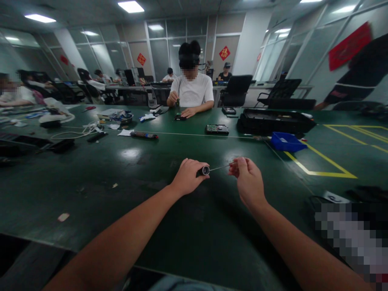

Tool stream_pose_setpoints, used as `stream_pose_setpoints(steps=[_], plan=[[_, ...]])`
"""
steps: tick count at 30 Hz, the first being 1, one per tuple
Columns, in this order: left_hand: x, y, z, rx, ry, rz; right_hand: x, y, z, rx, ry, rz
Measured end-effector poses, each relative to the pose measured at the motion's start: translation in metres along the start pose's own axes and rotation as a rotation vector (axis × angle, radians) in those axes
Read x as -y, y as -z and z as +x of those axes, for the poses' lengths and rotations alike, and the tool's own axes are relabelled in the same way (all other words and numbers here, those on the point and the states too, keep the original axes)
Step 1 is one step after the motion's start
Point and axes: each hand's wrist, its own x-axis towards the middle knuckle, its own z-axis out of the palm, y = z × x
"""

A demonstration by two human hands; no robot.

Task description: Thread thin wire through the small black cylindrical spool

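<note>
My left hand (pixel 188 176) is wrapped around a short black cylinder (pixel 205 170), whose open, silver-rimmed end faces me and a little to the right. Between the fingers of my right hand (pixel 249 178) is a thin metal rod-like tool (pixel 220 167); its grip is hidden by the fingers. The rod points left, and its tip is at the rim of the cylinder. Whether the tip touches the rim or reaches inside, I cannot tell. Both hands are above the green table (pixel 194 226).
Across the table, a co-worker (pixel 192 89) handles a small dark part. A hard drive (pixel 217 129), a black tray (pixel 275 121) and a blue bin (pixel 287 142) lie beyond my hands. At left are an electric screwdriver (pixel 144 135) and a white cable (pixel 80 131).
</note>
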Motion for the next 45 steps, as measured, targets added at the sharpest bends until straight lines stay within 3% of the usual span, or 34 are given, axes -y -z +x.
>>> stream_pose_setpoints(steps=[6,14,21,27,31,34,38,45], plan=[[0.002,-0.002,0.001,-0.016,0.013,-0.002,0.016,-0.002,-0.014,0.024,0.213,-0.239],[0.001,-0.002,0.000,-0.019,0.001,-0.010,0.018,-0.003,-0.018,0.097,0.283,-0.306],[0.003,-0.002,0.000,-0.034,0.010,-0.025,0.026,0.002,-0.020,0.094,0.414,-0.599],[0.002,-0.002,0.000,-0.025,0.021,-0.025,0.028,0.002,-0.022,0.272,0.485,-0.546],[0.002,-0.002,0.000,-0.013,0.010,-0.016,0.030,0.002,-0.023,0.269,0.524,-0.575],[0.002,-0.002,0.000,-0.023,0.017,-0.026,0.027,0.001,-0.023,0.219,0.466,-0.504],[0.004,0.000,0.001,-0.073,0.032,-0.033,0.016,-0.002,-0.018,0.156,0.258,-0.247],[0.004,0.005,0.001,-0.005,-0.060,0.006,-0.006,0.000,0.003,0.095,-0.090,0.158]])
